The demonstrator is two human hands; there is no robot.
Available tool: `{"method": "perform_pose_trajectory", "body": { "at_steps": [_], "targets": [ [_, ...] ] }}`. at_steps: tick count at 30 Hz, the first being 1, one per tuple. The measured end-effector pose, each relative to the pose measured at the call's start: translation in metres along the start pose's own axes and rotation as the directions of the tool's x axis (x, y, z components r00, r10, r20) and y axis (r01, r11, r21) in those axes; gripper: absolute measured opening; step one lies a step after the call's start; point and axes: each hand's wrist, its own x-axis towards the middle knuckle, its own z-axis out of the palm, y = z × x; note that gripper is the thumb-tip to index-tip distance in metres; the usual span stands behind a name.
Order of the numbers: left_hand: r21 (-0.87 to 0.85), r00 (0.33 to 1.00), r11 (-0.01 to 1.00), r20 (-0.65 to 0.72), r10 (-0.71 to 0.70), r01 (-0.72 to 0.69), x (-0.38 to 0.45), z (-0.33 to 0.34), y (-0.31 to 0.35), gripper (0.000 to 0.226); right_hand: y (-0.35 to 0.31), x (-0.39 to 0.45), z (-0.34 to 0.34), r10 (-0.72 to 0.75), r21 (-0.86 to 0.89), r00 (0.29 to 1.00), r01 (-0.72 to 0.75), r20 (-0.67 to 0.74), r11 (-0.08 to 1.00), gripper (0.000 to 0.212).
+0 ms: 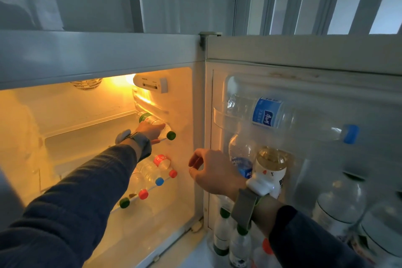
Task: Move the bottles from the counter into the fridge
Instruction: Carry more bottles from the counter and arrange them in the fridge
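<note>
The small fridge (195, 98) stands open and lit inside. My left hand (150, 130) reaches onto the upper shelf (87, 128) and holds a clear bottle with a green label and green cap (170, 135), lying on its side at the shelf's right end. My right hand (212, 172) hovers in front of the fridge's right edge, fingers loosely curled and holding nothing. On the lower shelf lie several bottles (152, 172) with red, blue and green caps facing out.
The open door (304, 54) at the right holds a blue-label bottle (267, 114) lying across its upper rack, and several upright bottles (269, 169) lower down. More bottles (239, 243) stand at the door's bottom. The countertop edge (97, 50) runs above the fridge.
</note>
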Motion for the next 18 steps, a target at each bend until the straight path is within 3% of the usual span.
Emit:
{"method": "perform_pose_trajectory", "body": {
  "at_steps": [4,6,9,12,18],
  "targets": [
    [0.084,0.999,0.996,-0.039,0.011,-0.008,-0.015,-0.007,-0.001,0.055,0.004,-0.002,0.002,0.003,0.004,0.999,-0.004,0.050,1.000,0.021],
    [0.193,0.992,0.978,-0.078,0.099,-0.082,-0.030,-0.008,-0.005,0.060,0.009,-0.003,0.004,0.014,0.009,0.997,-0.014,0.074,1.000,0.021],
    [0.471,0.945,0.850,-0.094,0.313,-0.235,-0.072,-0.013,-0.019,0.061,0.014,-0.006,0.007,0.007,0.021,0.993,-0.010,0.115,1.000,0.021],
    [0.551,0.908,0.763,-0.024,0.419,-0.338,-0.122,-0.017,-0.041,0.051,0.021,-0.008,0.016,0.015,0.017,0.988,-0.018,0.150,1.000,0.019],
    [0.648,0.926,0.704,0.006,0.377,-0.291,-0.239,-0.032,-0.111,0.041,0.016,-0.031,0.046,-0.047,0.026,0.949,0.041,0.312,0.999,0.022]
  ]
}}
